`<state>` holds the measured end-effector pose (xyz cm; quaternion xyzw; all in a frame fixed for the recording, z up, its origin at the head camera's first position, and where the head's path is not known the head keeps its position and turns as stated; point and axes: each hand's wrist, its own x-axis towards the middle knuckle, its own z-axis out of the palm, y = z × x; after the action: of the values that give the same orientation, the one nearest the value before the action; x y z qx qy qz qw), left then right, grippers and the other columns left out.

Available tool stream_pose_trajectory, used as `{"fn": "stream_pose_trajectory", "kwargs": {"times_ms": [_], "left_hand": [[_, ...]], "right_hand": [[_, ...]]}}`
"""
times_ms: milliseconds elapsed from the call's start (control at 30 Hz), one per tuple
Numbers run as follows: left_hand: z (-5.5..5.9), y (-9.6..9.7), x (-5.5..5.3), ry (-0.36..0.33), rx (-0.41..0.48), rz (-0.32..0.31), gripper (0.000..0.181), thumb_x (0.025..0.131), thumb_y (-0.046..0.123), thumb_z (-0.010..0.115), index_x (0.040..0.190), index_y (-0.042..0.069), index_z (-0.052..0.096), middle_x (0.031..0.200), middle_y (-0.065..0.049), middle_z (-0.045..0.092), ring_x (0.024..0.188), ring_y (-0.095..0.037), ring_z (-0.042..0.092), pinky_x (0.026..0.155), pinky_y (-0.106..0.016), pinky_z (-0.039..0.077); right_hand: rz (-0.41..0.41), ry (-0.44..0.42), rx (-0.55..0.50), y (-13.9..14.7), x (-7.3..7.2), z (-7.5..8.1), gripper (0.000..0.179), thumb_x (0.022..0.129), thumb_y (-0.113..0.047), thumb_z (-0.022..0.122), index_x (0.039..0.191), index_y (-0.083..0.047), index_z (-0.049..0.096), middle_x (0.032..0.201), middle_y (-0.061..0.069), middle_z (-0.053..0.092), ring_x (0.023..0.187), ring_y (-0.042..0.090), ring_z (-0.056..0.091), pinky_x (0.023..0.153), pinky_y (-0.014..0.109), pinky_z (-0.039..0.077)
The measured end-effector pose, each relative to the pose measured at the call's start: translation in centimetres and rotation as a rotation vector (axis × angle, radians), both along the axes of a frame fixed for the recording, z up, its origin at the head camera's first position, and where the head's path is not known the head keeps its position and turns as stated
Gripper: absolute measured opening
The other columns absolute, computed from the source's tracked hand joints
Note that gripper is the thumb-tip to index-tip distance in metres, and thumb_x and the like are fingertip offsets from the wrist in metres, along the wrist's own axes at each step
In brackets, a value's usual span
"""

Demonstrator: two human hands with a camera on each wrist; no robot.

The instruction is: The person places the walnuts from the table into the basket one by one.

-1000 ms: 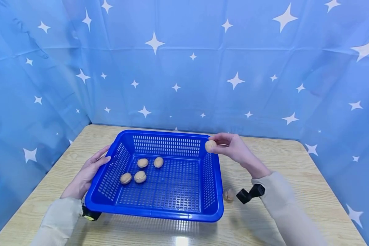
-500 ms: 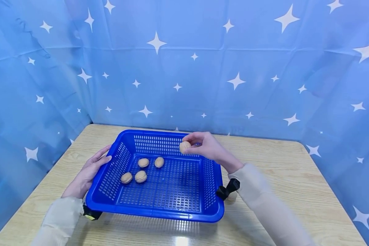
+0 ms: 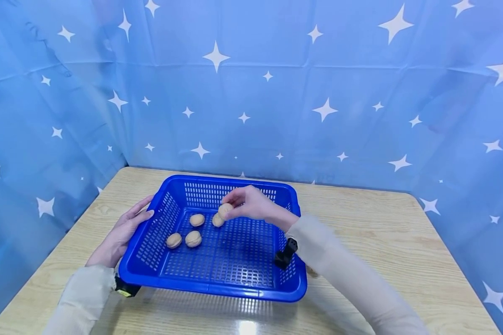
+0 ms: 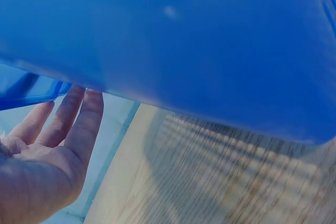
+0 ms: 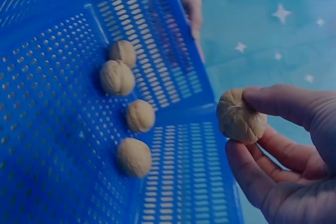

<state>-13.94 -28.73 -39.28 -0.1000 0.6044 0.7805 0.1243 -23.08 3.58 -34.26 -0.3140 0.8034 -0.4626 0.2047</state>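
Note:
My left hand [image 3: 121, 235] holds the blue plastic basket [image 3: 211, 289] at its left side, thumb over the rim. In the left wrist view, the fingers [image 4: 86, 124] reach up to the underside of the rim. My right hand [image 3: 253, 204] pinches a walnut [image 5: 241, 116] between thumb and fingertips, over the inside of the basket. Several tan walnuts lie on the basket floor toward its left, among them a front walnut [image 3: 193, 238] and a back walnut [image 3: 197, 220]. In the head view the held walnut overlaps another walnut [image 3: 218, 220].
The basket is over a light wood table [image 3: 373, 223]. Beside its right wall a small brown thing [image 3: 312, 272] shows on the table, mostly hidden by the right sleeve. A blue curtain [image 3: 276, 93] with white stars stands behind and at both sides.
My right hand has carried its walnut leftward from the basket's right rim to above the walnuts inside. My left hand has kept its hold on the basket.

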Motion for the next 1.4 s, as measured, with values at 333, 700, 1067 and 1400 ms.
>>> {"fn": "stream_pose_trajectory", "kwargs": {"times_ms": [333, 700, 1067, 1400], "left_hand": [[0.1, 0.3, -0.2, 0.011, 0.051, -0.003, 0.065, 0.097, 0.021, 0.053, 0.15, 0.023, 0.016, 0.108, 0.008, 0.063, 0.096, -0.017, 0.064, 0.079, -0.037, 0.054], [0.0, 0.4, -0.3, 0.014, 0.021, -0.003, 0.067, 0.097, 0.024, 0.053, 0.151, 0.023, 0.013, 0.108, 0.009, 0.063, 0.095, -0.016, 0.064, 0.079, -0.036, 0.054], [0.0, 0.1, -0.1, 0.009, 0.045, 0.003, 0.063, 0.096, 0.022, 0.054, 0.149, 0.025, 0.019, 0.107, 0.008, 0.064, 0.095, -0.016, 0.064, 0.079, -0.037, 0.054], [0.0, 0.1, 0.0, -0.005, 0.01, 0.011, 0.066, 0.096, 0.025, 0.055, 0.15, 0.026, 0.018, 0.107, 0.009, 0.063, 0.096, -0.016, 0.064, 0.081, -0.039, 0.053]], "right_hand": [[0.033, -0.058, 0.069, -2.5, 0.4, -1.5, 0.028, 0.077, -0.006, 0.077, 0.103, -0.004, 0.068, 0.095, 0.004, 0.068, 0.085, 0.012, 0.062, 0.075, 0.024, 0.051], [0.044, -0.048, 0.112, -3.9, 1.0, -3.7, 0.025, 0.074, -0.005, 0.078, 0.097, -0.003, 0.068, 0.088, 0.002, 0.068, 0.079, 0.009, 0.06, 0.072, 0.022, 0.05], [0.082, 0.031, 0.202, -4.4, 1.6, -5.2, 0.022, 0.072, -0.004, 0.079, 0.091, -0.003, 0.068, 0.085, 0.001, 0.066, 0.075, 0.007, 0.058, 0.069, 0.019, 0.048], [0.115, 0.107, 0.259, -4.6, 1.9, -6.1, 0.022, 0.069, 0.0, 0.079, 0.086, -0.003, 0.066, 0.083, 0.002, 0.064, 0.078, 0.011, 0.058, 0.069, 0.018, 0.046]]}}
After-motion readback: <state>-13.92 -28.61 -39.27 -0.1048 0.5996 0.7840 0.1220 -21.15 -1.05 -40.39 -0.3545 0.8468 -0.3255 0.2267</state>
